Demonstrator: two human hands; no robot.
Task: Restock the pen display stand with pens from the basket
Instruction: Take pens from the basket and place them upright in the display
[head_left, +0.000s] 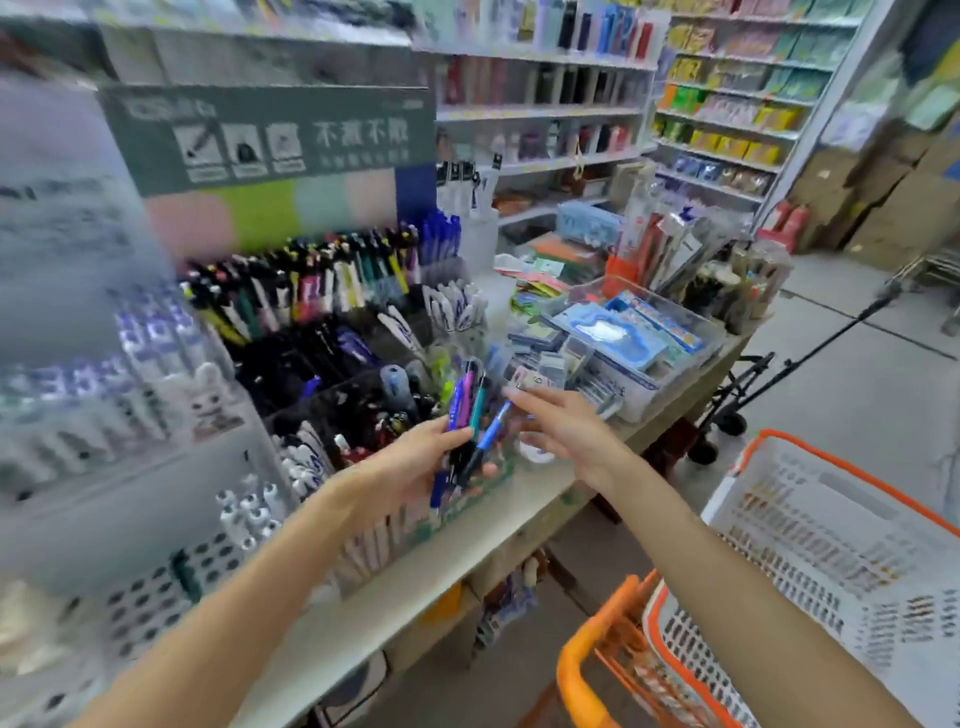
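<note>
Head view: the left hand grips a bundle of pens over the pen display stand on the table. The right hand reaches in, fingers spread. Basket contents cannot be told; restocking is under way.

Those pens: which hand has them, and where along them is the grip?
The left hand grips a bunch of pens around their lower halves. The right hand holds nothing.
</note>
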